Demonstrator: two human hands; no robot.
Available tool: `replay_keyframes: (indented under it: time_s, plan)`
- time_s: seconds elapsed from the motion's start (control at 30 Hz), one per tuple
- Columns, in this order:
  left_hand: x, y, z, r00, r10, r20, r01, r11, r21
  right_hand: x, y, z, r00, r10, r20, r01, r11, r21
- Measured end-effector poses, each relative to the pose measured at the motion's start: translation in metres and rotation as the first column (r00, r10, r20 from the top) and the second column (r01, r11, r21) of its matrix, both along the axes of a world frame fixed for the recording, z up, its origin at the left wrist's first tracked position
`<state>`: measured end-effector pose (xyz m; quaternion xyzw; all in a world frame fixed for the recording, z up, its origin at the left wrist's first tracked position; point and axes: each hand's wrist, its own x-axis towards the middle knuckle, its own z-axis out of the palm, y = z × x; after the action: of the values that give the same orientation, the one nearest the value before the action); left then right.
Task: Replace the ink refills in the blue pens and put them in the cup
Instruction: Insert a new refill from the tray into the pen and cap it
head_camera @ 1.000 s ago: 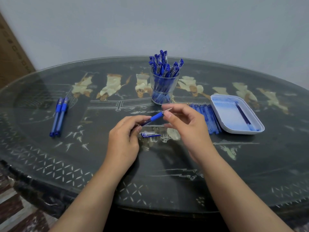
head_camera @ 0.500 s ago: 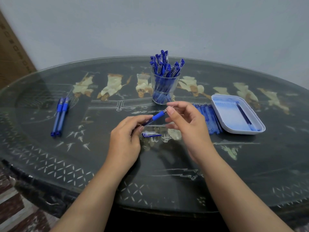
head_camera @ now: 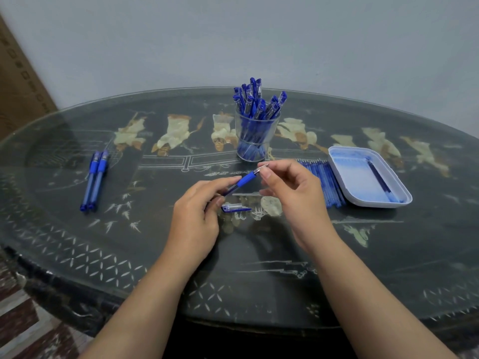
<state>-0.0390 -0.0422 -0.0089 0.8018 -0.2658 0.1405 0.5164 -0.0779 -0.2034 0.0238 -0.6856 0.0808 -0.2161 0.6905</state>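
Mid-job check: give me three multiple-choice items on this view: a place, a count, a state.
1. The cap is: A fitted on the held pen; B lying on the table under the hands; C inside the left hand.
2. Count of spare pens at the table's left: A two; B four; C none.
3. The right hand is: A flat on the table; B pinching the held pen's tip; C idle, open.
Answers: B, it lies beneath the pen; A, a pair side by side; B, while the left hand grips the barrel.

Dim, soft light (wide-angle bowing); edges blurred.
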Motion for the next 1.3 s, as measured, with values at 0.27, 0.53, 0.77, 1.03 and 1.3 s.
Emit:
replay_keyframes:
  time_s: [0.27,0.53,0.77,1.03,1.3]
  plan:
    - [0.003,0.002,0.002,0.986,0.151,-0.072,-0.155,0.986,-0.062,0.007,0.017,-0.038,0.985,0.126,-0.118,-0.168,0.549,-0.819]
    - [0.0,0.002,0.002,0.99,0.054,-0.129,-0.064,0.995,-0.076,0.005,0.002,0.005,0.991,-0.131,0.024,0.133,0.963,-0.233]
    - [-0.004,0.002,0.002,0.99,-0.069,-0.125,0.057,0.994,-0.093,-0.003,0.002,0.043,0.98,-0.072,0.184,0.05,0.991,0.122]
    - [-0.005,0.002,0.002,0.989,-0.077,-0.13,0.062,0.992,-0.114,-0.004,0.003,0.038,0.992,-0.018,0.124,0.032,0.993,-0.115]
    - [-0.003,0.002,0.001,0.983,-0.058,-0.173,0.032,0.988,-0.148,-0.003,0.012,0.034,0.991,0.01,0.134,0.033,0.948,-0.318]
